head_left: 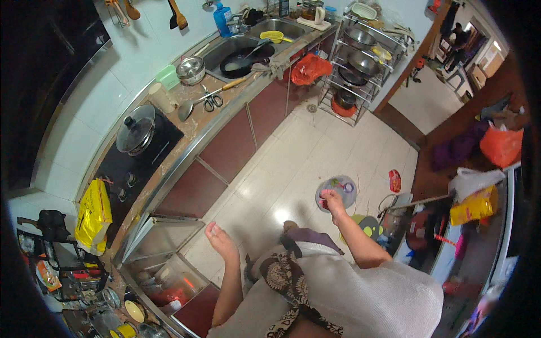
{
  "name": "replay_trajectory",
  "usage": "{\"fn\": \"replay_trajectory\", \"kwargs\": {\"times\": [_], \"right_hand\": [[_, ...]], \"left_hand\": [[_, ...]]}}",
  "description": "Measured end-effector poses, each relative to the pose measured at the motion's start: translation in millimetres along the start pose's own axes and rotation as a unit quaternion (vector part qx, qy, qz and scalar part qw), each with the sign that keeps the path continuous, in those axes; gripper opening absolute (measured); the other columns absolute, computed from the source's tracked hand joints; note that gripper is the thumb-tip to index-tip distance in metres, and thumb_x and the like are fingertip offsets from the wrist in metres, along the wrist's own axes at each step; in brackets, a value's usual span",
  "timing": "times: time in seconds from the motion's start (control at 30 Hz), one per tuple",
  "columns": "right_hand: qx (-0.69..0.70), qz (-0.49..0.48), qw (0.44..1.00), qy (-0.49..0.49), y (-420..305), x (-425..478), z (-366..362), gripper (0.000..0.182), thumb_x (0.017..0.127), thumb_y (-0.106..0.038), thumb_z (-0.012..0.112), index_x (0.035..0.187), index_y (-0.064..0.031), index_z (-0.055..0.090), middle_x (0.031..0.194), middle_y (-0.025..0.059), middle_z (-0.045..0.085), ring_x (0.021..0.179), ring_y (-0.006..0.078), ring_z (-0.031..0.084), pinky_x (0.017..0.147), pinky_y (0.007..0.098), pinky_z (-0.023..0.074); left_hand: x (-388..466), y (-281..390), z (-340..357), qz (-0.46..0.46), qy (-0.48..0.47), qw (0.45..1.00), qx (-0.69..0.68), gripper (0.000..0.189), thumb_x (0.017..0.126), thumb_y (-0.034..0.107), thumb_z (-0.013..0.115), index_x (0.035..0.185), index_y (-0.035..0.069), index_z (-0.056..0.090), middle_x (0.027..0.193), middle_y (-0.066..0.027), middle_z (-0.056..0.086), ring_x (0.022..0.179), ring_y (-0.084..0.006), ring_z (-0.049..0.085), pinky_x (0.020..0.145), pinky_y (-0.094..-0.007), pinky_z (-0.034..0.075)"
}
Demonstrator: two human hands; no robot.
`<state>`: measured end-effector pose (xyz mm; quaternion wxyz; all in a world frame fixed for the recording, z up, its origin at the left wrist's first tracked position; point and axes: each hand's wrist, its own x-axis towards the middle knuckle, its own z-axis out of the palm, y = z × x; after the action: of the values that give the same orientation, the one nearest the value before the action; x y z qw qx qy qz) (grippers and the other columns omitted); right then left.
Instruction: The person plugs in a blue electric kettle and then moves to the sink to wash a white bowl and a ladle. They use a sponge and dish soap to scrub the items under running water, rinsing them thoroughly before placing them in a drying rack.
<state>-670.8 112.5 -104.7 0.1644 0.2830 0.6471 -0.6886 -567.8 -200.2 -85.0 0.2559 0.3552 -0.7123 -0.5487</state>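
My left hand [221,243] is raised beside the swung-out glass-panelled cabinet door [169,241], with its fingers loosely bent and nothing visible in them. Below that door, the opened lower cabinet [195,270] shows red and clear items inside, too blurred to name. My right hand [332,202] hangs over the edge of a round grey bin or tray [348,200] on the floor, which has green scraps and a purple-and-white item in it. The fingers of this hand are curled, and whether they hold anything cannot be made out.
Along the counter are a lidded pot [136,130] on the black cooktop [162,134], a yellow bag [94,217], scissors [212,101] and a spatula [186,110]. A wok [239,63] lies in the sink. Past it stands a metal rack [359,91]. A person [456,46] is beyond the doorway.
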Motion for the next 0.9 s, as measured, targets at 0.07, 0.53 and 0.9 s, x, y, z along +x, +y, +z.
{"fn": "replay_trajectory", "kwargs": {"times": [0.07,0.53,0.9], "right_hand": [[0.007,-0.03,1.0,0.002,-28,24,2,0.011,0.081,-0.012,0.049,0.09,-0.0078,0.052,0.079,0.0011,0.055,0.064,0.0092,0.053,0.06,0.0229,0.0437],[0.078,-0.033,0.996,0.02,-147,184,33,0.017,0.08,-0.01,0.048,0.095,-0.0058,0.05,0.084,0.0048,0.055,0.066,0.0128,0.054,0.061,0.0248,0.0439],[0.056,-0.068,0.994,0.06,-254,291,62,0.014,0.082,-0.016,0.051,0.093,-0.0078,0.052,0.087,0.0034,0.056,0.069,0.0115,0.053,0.065,0.023,0.0423]], "left_hand": [[10,24,42,-0.008,-0.035,0.999,0.002,0.024,0.088,0.015,0.039,0.108,0.0,0.043,0.077,-0.0036,0.042,0.063,-0.0087,0.038,0.057,-0.0237,0.035],[136,123,244,0.195,-0.266,0.903,0.277,0.071,0.081,0.042,0.046,0.132,0.002,0.019,0.137,-0.0239,0.009,0.126,-0.0409,0.004,0.1,-0.0494,0.003],[223,376,357,0.655,-0.316,0.663,-0.178,0.042,0.076,0.031,0.054,0.11,0.006,0.045,0.111,-0.0121,0.046,0.097,-0.0256,0.047,0.086,-0.042,0.036]]}}
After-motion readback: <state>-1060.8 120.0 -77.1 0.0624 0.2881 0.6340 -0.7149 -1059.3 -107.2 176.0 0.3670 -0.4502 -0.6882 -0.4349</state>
